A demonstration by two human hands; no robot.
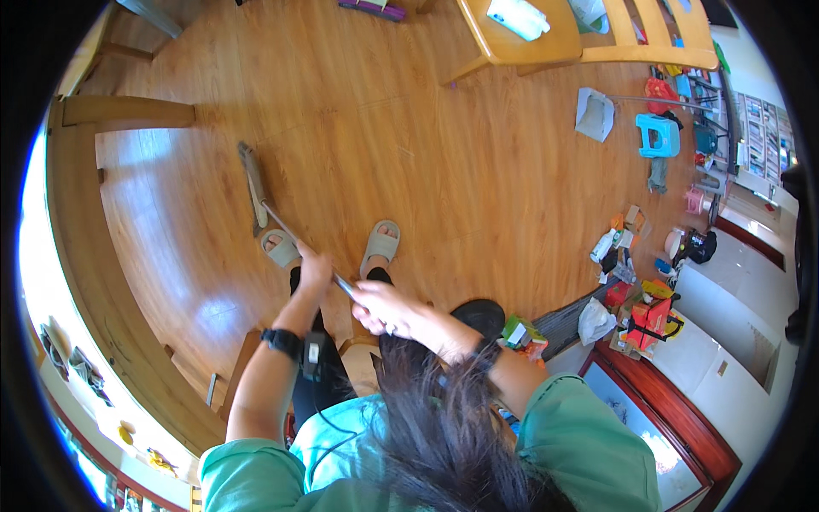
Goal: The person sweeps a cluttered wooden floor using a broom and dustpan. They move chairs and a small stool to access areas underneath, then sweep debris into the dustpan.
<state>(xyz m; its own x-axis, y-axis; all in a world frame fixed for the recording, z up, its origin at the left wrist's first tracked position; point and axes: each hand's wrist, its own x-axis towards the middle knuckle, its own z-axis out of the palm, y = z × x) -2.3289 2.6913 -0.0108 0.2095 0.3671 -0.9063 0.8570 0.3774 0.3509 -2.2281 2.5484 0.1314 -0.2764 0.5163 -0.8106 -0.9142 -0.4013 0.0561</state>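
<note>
My left hand (pixel 315 267) grips the thin metal handle of a broom (pixel 254 182) partway down its length. Higher on the same handle, near its upper end, my right hand (pixel 386 310) is closed around it. The broom head, greyish with dark bristles, rests on the wood-look floor (pixel 416 173) just ahead of a grey slipper (pixel 281 248) on my left foot. Another grey slipper (pixel 381 246) is on my right foot. Off to the right, a long-handled dustpan (pixel 595 115) lies on the floor.
A wooden chair (pixel 531 54) holds a white package. A blue plastic stool (pixel 659 136) stands near the dustpan. Boxes, bottles and bags (pixel 617 246) crowd the right side. A wooden bench-like frame (pixel 80 224) runs along the left. A purple-edged brush head (pixel 374 8) sits at the top.
</note>
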